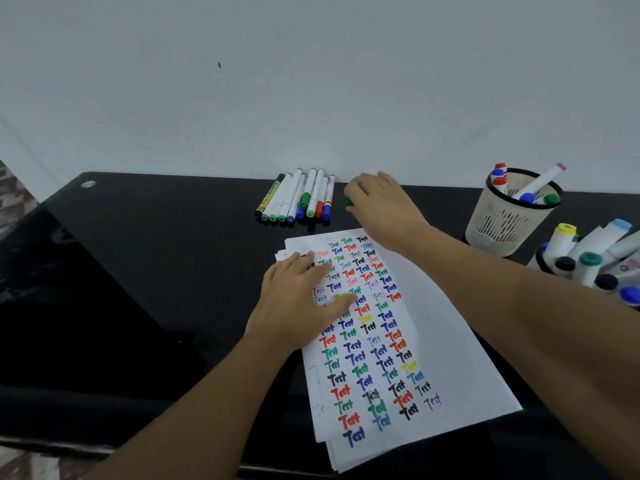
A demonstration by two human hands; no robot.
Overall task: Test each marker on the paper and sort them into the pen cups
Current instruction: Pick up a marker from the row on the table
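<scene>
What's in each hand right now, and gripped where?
Right hand pinches a green-capped marker near its cap end; the rest is hidden. Left hand holds nothing, resting flat on the paper.

A: Where's the left hand [300, 299]?

B: Palm down with fingers straight and spread, pointing toward one o'clock, forearm entering from seven o'clock.

A: And the right hand [379, 206]?

B: Reached toward twelve o'clock, fingers curled, pinching something small and green at its fingertips; forearm enters from four o'clock.
</scene>
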